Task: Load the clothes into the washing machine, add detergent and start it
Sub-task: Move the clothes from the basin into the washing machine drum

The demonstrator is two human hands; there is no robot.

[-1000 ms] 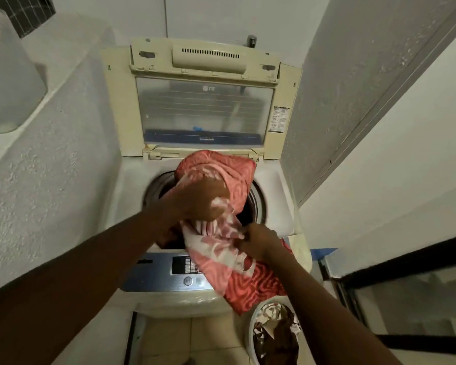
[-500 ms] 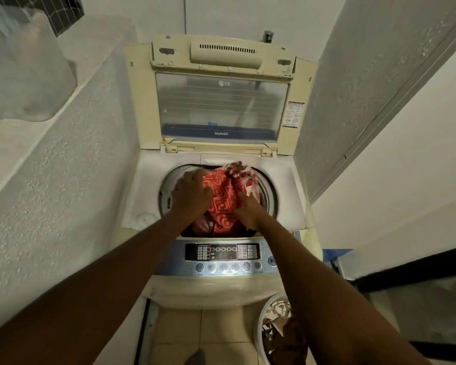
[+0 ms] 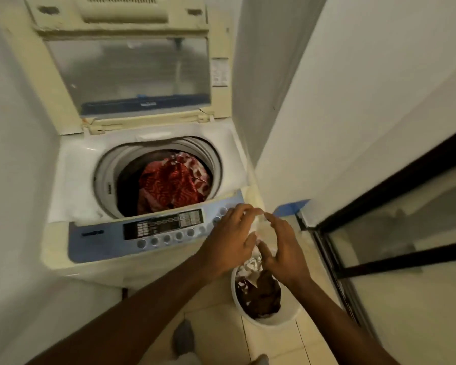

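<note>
The top-loading washing machine [image 3: 71, 180] stands with its lid [image 3: 132, 72] raised. A red and white patterned cloth [image 3: 174, 184] lies inside the drum. The blue control panel [image 3: 100, 241] with round buttons runs along the front. To the right, on the floor, a white laundry basket [image 3: 271, 321] holds dark brown and patterned clothes [image 3: 261, 291]. My left hand [image 3: 229, 241] and my right hand [image 3: 282, 246] hover above the basket, fingers spread and facing each other, holding nothing.
A grey wall [image 3: 11, 154] closes in on the left, and a white wall [image 3: 340, 114] on the right. A black-framed glass door [image 3: 395, 233] stands at the right. The floor is tiled [image 3: 221, 333]. My grey-socked foot [image 3: 183, 338] shows below.
Both hands let go of the red cloth, which now lies in the drum. They moved right and down to above the basket. The view has tilted down and right.
</note>
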